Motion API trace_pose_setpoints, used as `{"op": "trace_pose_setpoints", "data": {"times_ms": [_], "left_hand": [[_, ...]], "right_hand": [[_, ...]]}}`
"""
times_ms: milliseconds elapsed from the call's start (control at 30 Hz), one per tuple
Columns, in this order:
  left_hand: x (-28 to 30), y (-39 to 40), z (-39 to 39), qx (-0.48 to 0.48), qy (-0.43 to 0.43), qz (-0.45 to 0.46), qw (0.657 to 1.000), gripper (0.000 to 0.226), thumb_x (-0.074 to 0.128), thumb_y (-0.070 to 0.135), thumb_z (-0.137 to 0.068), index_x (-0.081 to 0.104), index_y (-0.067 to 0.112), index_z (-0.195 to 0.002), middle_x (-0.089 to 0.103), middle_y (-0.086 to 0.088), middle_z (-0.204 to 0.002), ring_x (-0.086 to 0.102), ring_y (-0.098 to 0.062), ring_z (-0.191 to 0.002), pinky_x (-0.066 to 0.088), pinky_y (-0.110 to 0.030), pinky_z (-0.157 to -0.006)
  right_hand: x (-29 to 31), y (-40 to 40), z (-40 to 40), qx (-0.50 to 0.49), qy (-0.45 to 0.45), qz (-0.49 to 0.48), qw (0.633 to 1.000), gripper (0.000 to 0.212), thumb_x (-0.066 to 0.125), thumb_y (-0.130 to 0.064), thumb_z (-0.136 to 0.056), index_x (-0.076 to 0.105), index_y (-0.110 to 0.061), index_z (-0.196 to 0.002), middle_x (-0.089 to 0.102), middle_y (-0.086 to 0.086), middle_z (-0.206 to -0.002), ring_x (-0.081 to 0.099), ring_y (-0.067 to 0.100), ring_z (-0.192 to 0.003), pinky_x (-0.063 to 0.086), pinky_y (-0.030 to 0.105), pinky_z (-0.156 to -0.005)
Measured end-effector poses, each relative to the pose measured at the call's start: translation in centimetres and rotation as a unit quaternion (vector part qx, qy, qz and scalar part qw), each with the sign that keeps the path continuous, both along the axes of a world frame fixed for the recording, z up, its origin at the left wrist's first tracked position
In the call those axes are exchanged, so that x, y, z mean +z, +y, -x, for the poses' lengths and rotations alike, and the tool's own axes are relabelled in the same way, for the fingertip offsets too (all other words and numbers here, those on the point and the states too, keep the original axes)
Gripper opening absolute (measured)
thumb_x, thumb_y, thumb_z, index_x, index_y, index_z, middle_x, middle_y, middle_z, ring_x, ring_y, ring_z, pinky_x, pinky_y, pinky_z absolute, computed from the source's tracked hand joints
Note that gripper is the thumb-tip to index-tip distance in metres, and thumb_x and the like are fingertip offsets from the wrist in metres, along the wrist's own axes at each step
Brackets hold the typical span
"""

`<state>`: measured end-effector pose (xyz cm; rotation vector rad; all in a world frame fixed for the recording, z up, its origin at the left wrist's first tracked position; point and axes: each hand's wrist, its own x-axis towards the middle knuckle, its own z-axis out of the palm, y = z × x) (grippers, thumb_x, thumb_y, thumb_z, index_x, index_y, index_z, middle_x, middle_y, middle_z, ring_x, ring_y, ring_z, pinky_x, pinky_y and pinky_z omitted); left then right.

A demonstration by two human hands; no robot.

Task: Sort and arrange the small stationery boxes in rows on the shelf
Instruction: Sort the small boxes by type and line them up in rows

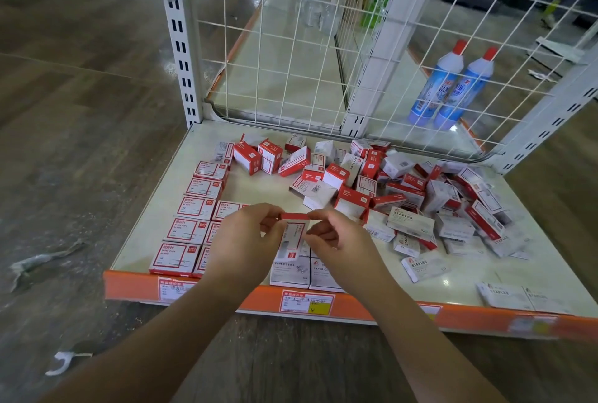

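Note:
A small red-and-white stationery box (293,230) is held above the front of the white shelf (152,218); my left hand (249,237) pinches its left side and my right hand (336,237) pinches its right side. Rows of red-and-white paper clip boxes (191,228) lie flat along the shelf's left side. White paper clip boxes (291,270) sit at the front edge under my hands. A loose heap of mixed boxes (404,192) covers the back and right of the shelf. Two white staples boxes (517,297) lie at the front right.
An orange price strip (356,305) with labels runs along the shelf's front edge. A white wire grid (291,62) stands behind the shelf, with two blue bottles (449,85) beyond it. Scraps of packaging (42,260) lie on the wooden floor at left.

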<state>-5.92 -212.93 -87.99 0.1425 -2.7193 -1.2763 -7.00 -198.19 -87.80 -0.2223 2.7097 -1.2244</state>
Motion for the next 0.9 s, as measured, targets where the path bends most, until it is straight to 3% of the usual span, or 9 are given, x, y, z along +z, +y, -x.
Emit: {"op": "trace_pose_setpoints", "data": {"times_ms": [167, 267, 433, 533, 600, 700, 767, 900], "left_hand": [[0.3, 0.2, -0.1, 0.046, -0.013, -0.043, 0.998, 0.021, 0.051, 0.023, -0.094, 0.061, 0.017, -0.112, 0.066, 0.000, -0.112, 0.061, -0.016, -0.104, 0.042, -0.008, -0.058], [0.6, 0.4, 0.0, 0.074, -0.028, -0.099, 0.992, 0.007, 0.050, 0.023, -0.095, 0.057, 0.024, -0.095, 0.063, 0.006, -0.093, 0.059, -0.009, -0.084, 0.044, -0.005, -0.047], [0.4, 0.7, 0.0, 0.133, -0.080, -0.210, 0.965, 0.014, 0.050, 0.023, -0.095, 0.058, 0.026, -0.083, 0.056, 0.012, -0.076, 0.055, -0.003, -0.066, 0.040, -0.008, -0.046], [0.1, 0.6, -0.1, 0.145, -0.100, -0.273, 0.946, 0.009, 0.050, 0.020, -0.095, 0.057, 0.023, -0.089, 0.059, 0.007, -0.085, 0.060, -0.010, -0.075, 0.043, -0.010, -0.052], [-0.1, 0.5, -0.3, 0.128, -0.108, -0.282, 0.945, 0.008, 0.050, 0.018, -0.094, 0.056, 0.019, -0.100, 0.060, 0.006, -0.089, 0.059, -0.008, -0.078, 0.045, -0.012, -0.057], [-0.4, 0.5, -0.6, 0.091, -0.132, -0.275, 0.948, 0.008, 0.052, 0.015, -0.093, 0.056, 0.021, -0.091, 0.059, 0.012, -0.083, 0.059, -0.011, -0.084, 0.047, -0.018, -0.068], [-0.5, 0.6, -0.8, 0.068, -0.146, -0.256, 0.953, 0.011, 0.053, 0.015, -0.092, 0.055, 0.024, -0.087, 0.060, 0.010, -0.091, 0.057, -0.013, -0.089, 0.047, -0.017, -0.068], [-0.6, 0.7, -1.0, 0.054, -0.149, -0.213, 0.964, 0.011, 0.054, 0.014, -0.092, 0.058, 0.020, -0.099, 0.064, 0.002, -0.110, 0.054, -0.013, -0.092, 0.043, -0.010, -0.060]], "right_hand": [[-1.1, 0.0, -0.5, -0.004, -0.044, -0.027, 0.999, 0.040, 0.058, -0.023, -0.091, 0.046, -0.023, -0.129, 0.056, -0.008, -0.105, 0.050, 0.003, -0.086, 0.039, 0.001, -0.063], [-1.6, -0.5, -1.1, 0.005, -0.049, -0.025, 0.998, 0.046, 0.062, -0.026, -0.088, 0.045, -0.023, -0.130, 0.052, -0.012, -0.104, 0.048, 0.001, -0.083, 0.038, 0.001, -0.067], [-1.4, -1.1, -1.1, -0.034, -0.032, 0.016, 0.999, 0.049, 0.065, -0.028, -0.085, 0.045, -0.026, -0.130, 0.056, -0.008, -0.125, 0.050, 0.001, -0.087, 0.041, 0.004, -0.066], [-1.3, -0.9, -0.9, -0.042, -0.022, 0.040, 0.998, 0.048, 0.066, -0.025, -0.085, 0.046, -0.026, -0.129, 0.057, -0.008, -0.126, 0.054, 0.000, -0.092, 0.045, 0.002, -0.063], [-1.1, -0.6, -0.7, -0.041, -0.013, 0.055, 0.998, 0.046, 0.065, -0.023, -0.086, 0.048, -0.024, -0.128, 0.059, -0.010, -0.120, 0.056, 0.000, -0.093, 0.048, 0.007, -0.072], [-0.8, 0.1, -0.1, -0.038, -0.006, 0.077, 0.996, 0.047, 0.065, -0.015, -0.085, 0.050, -0.020, -0.129, 0.061, -0.012, -0.112, 0.057, -0.001, -0.096, 0.050, 0.015, -0.081], [-0.8, 0.5, 0.3, -0.037, -0.004, 0.082, 0.996, 0.049, 0.064, -0.010, -0.084, 0.050, -0.020, -0.130, 0.063, -0.006, -0.115, 0.058, 0.006, -0.102, 0.050, 0.018, -0.084], [-0.6, 1.2, 0.4, -0.025, 0.008, 0.081, 0.996, 0.045, 0.062, -0.006, -0.085, 0.053, -0.022, -0.126, 0.063, -0.008, -0.114, 0.058, 0.003, -0.101, 0.045, 0.002, -0.075]]}}
